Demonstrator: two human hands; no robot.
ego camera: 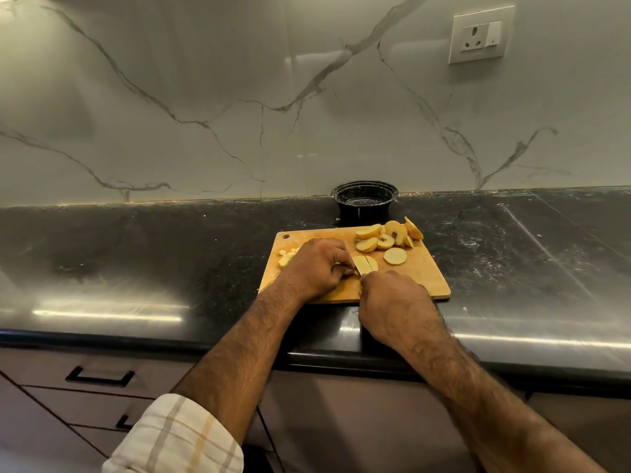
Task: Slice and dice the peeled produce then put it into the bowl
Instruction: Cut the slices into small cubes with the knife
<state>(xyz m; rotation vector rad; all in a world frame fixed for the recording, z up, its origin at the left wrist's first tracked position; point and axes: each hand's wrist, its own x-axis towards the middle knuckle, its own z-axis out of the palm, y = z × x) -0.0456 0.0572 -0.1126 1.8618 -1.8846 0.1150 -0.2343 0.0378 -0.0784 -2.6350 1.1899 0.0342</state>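
A dark, glossy stone counter (136, 268) carries two things — a wooden cutting board (423, 271) at centre, and a black bowl (364, 199) at its 12 o'clock.

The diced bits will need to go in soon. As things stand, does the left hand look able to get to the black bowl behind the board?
Probably yes. The left hand is busy holding a slice, but nothing stands between it and the black bowl, just beyond the cutting board.

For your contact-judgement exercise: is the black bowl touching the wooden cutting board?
Apart. The head view shows a strip of dark countertop between the black bowl and the cutting board.
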